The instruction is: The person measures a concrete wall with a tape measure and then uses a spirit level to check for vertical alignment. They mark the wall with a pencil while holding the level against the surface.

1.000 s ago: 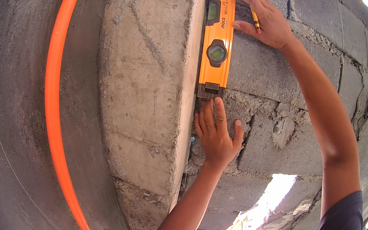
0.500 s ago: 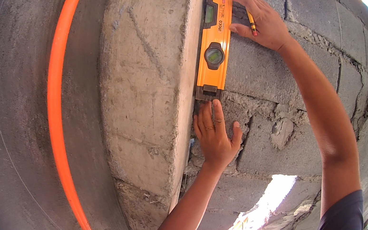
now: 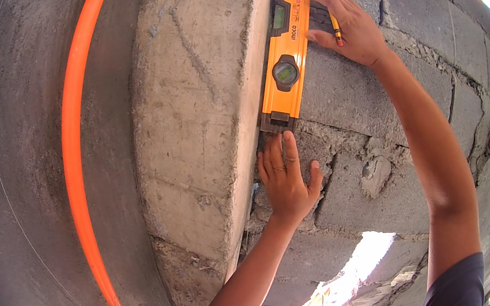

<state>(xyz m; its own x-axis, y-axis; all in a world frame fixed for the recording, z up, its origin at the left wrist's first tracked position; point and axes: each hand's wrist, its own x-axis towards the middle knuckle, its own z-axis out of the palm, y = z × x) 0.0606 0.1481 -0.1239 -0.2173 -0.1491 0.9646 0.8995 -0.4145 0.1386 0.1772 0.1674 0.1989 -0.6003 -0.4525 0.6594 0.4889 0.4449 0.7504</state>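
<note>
An orange spirit level (image 3: 287,44) with black-framed vials stands steeply tilted along the edge of a concrete column (image 3: 197,96), against the block wall. My left hand (image 3: 287,181) has its fingers stretched upward, with the fingertips at the level's lower black end cap. At the level's right edge, my right hand (image 3: 348,27) rests its thumb and index finger on the side. A yellow pencil (image 3: 335,26) is tucked among the fingers of that hand, its eraser end pointing down. Part of the right fingers' hold is hidden behind the pencil and hand.
An orange hose or conduit (image 3: 73,167) curves down the left side, with a thin line (image 3: 1,172) farther left. Rough grey blocks with open joints form the wall (image 3: 351,97). Bright light falls on a patch (image 3: 353,270) at the bottom.
Almost nothing differs. The whole view shifts very slightly, while both hands, the level and the pencil keep their places.
</note>
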